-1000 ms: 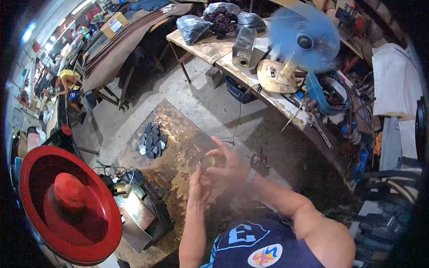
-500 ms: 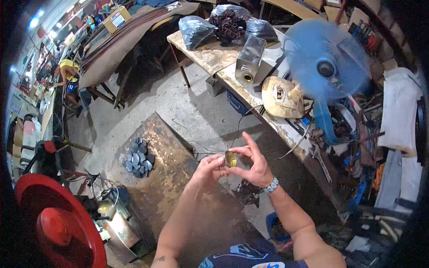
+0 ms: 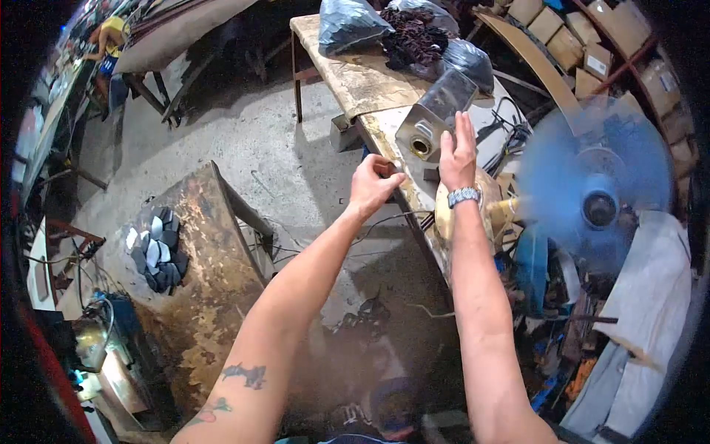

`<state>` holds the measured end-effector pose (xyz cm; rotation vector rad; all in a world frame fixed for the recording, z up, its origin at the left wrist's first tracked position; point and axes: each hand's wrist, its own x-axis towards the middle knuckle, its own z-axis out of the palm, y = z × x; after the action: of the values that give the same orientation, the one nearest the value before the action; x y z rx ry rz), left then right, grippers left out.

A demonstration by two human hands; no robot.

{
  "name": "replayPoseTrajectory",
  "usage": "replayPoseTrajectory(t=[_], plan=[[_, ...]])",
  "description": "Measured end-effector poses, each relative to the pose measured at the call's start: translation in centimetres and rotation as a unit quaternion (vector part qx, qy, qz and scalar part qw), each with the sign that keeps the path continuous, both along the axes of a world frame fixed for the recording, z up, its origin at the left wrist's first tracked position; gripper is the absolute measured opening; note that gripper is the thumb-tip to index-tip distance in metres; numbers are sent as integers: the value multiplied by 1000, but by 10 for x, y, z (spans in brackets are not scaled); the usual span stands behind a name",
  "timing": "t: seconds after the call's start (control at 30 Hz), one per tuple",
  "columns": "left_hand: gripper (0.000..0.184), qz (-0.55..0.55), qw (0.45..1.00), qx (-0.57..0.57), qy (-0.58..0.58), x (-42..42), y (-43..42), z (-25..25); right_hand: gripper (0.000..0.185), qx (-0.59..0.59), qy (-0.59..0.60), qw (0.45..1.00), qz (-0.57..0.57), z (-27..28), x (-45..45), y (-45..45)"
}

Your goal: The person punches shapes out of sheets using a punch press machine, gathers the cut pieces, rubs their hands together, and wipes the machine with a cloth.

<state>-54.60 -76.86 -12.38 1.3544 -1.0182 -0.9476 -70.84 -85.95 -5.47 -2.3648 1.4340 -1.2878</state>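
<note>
A rectangular metal can (image 3: 435, 111) is on the worktable (image 3: 347, 78), its round brass-coloured opening facing me. Beside the can's right side is my right hand (image 3: 459, 157), with its fingers stretched out and a metal watch on the wrist. Whether it touches the can I cannot tell. My left hand (image 3: 376, 185) is at the table's near edge, left of the opening. Its fingers are curled together, and whatever they hold is hidden. Below my right hand, a cream cap (image 3: 444, 214) is partly covered by the forearm.
A blue fan (image 3: 597, 200) spins at the right. Plastic bags (image 3: 353, 28) and dark scraps (image 3: 416, 41) lie on the table's far part. On the worn bench (image 3: 214, 274) sits a pile of dark pieces (image 3: 159, 251). Another person (image 3: 109, 41) bends at the far left.
Both hands have moved forward and right from above the bench to the can. They were holding a small round metal lid, which no longer shows. The view has turned right.
</note>
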Motion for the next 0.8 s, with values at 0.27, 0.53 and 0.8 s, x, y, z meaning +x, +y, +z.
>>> replayPoseTrajectory(t=[0.27,0.53,0.8], plan=[[46,70,991,32,-108,-48,-72,-10,47,30,28,998,37,-18,-19,-48],[51,96,968,90,-216,-62,-96,-14,51,0,80,997,10,-7,-10,-42],[95,150,902,-43,-403,-28,-115,-22,60,16,67,998,4,-4,-13,-38]])
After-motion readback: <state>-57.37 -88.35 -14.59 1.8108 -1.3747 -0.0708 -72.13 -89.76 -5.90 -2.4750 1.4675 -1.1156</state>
